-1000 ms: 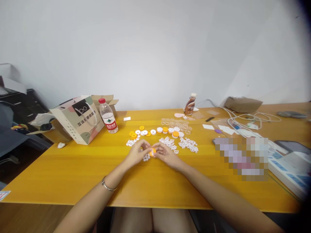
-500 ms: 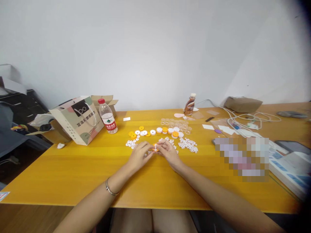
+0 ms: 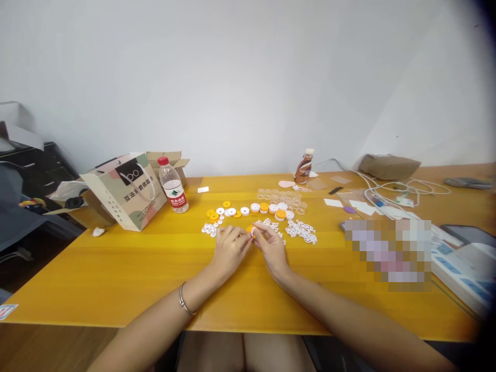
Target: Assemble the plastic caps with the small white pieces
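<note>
My left hand [image 3: 229,249] and my right hand [image 3: 270,246] meet over the middle of the yellow table [image 3: 116,279]. Together their fingertips pinch a small orange and white round piece [image 3: 250,230]. Both hands are closed on it. Just beyond them lie scattered small white flat parts [image 3: 300,231], and a smaller heap of white parts [image 3: 210,228] sits to the left. A row of orange and white round discs [image 3: 253,209] stretches behind, with clear plastic rings [image 3: 281,196] farther back.
A paper gift bag [image 3: 126,190] and a water bottle [image 3: 173,185] stand at the left, a cardboard box [image 3: 174,161] behind them. A brown drink bottle [image 3: 303,167] is at the back. Cables [image 3: 399,188], papers and a booklet [image 3: 461,266] fill the right side.
Both hands have moved a little farther away across the table with the orange and white piece pinched between them. My forearms reach further forward.
</note>
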Motion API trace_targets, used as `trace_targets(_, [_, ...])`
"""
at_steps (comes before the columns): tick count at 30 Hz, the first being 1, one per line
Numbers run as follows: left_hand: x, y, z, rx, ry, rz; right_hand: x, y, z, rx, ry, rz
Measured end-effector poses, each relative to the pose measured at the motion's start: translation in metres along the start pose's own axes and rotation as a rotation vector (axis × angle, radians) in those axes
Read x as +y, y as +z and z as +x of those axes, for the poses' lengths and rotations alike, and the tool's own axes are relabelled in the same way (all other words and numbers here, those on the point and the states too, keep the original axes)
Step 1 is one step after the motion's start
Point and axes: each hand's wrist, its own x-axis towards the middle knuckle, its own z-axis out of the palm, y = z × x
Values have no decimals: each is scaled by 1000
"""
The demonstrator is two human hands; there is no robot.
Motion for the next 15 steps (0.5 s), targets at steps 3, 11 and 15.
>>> trace_targets(3, [2, 0, 1, 3, 1, -38, 3, 1, -1, 37, -16, 5])
trace_targets(11, [0, 2, 7, 2, -176, -259, 10, 0, -2, -10, -89, -53])
trace_targets(15, [-1, 1, 8, -12, -189, -277, 10, 0, -2, -19, -105, -77])
